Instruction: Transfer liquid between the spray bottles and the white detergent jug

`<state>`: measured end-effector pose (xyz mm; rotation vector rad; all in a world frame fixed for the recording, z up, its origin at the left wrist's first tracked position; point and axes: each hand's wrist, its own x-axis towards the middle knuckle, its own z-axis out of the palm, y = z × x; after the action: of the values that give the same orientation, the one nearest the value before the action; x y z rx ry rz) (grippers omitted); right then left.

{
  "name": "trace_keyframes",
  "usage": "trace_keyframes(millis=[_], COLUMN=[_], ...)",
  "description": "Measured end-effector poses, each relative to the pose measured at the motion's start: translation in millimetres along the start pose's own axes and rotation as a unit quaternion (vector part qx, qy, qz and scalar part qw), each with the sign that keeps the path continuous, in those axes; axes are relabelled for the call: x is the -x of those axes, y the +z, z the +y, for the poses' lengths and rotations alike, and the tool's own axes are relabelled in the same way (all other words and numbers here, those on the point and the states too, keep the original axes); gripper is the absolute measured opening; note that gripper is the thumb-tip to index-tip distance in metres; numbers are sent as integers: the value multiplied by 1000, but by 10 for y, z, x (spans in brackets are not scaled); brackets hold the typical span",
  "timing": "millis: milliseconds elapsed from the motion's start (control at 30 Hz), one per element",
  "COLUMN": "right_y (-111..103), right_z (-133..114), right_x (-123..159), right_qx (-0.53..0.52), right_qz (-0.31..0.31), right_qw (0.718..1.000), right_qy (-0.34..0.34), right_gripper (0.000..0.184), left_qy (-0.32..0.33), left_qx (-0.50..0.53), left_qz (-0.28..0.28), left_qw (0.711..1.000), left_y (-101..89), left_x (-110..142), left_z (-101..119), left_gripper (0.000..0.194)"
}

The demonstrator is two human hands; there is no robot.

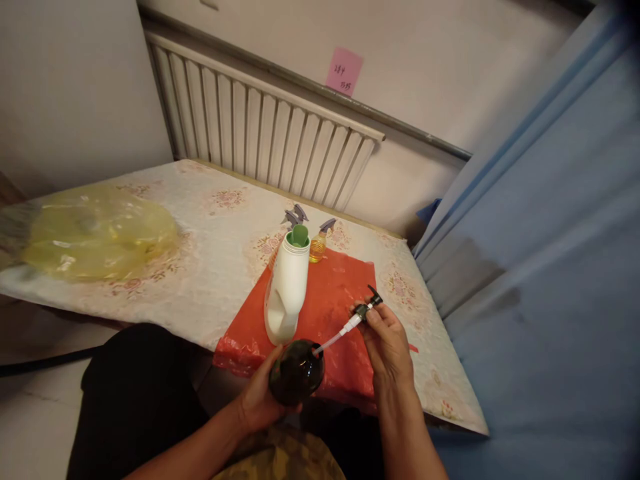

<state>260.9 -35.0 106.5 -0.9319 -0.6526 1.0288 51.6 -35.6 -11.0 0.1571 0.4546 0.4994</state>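
Note:
My left hand (265, 393) is wrapped round a dark, glossy bottle (296, 373), tilted so its opening faces right. Between the fingers of my right hand (387, 340) is a black pump head (367, 307) with a white collar and a clear dip tube (333, 341). The tube's lower end is at the mouth of the dark bottle; how far it reaches inside is hidden. Just beyond the bottle stands a white jug (290, 287) with a side handle and a green spout in its uncapped neck.
A red plastic bag (340, 287) lies flat under the jug on a flower-patterned table cover (215, 233). Behind are an amber spray bottle (317, 248) and grey trigger heads (296, 217). A yellow plastic bag (100, 233) rests at left. A blue curtain (540, 253) hangs on the right.

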Motion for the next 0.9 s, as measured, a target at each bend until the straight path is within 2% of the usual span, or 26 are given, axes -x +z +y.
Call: trace_keyframes(millis=[200,400,500,633,767,900], right_y=[-183,-370,-361,-230,-126,-122], right_z=[186,588,846,1064,1010,804], right_x=[-160,-704,-972,-1204,-1247,-921], right_qx=[13,73,135,211,271,288], right_qz=[36,88,99,102,89,25], right_qw=[999,992,981,963,953,956], right_qy=[35,46,94,135,101,49], right_gripper=[22,22,23,31,30,32], left_qy=[-2,-3,3,8,13,10], left_qx=[4,16,27,30,17,13], left_qz=[21,57,91,88,59,32], left_qw=[1000,998,995,996,998,999], left_y=[-7,30,47,21,-27,54], left_x=[-12,39,78,92,76,103], left_z=[28,47,68,94,106,131], left_gripper=[58,49,44,45,50,58])
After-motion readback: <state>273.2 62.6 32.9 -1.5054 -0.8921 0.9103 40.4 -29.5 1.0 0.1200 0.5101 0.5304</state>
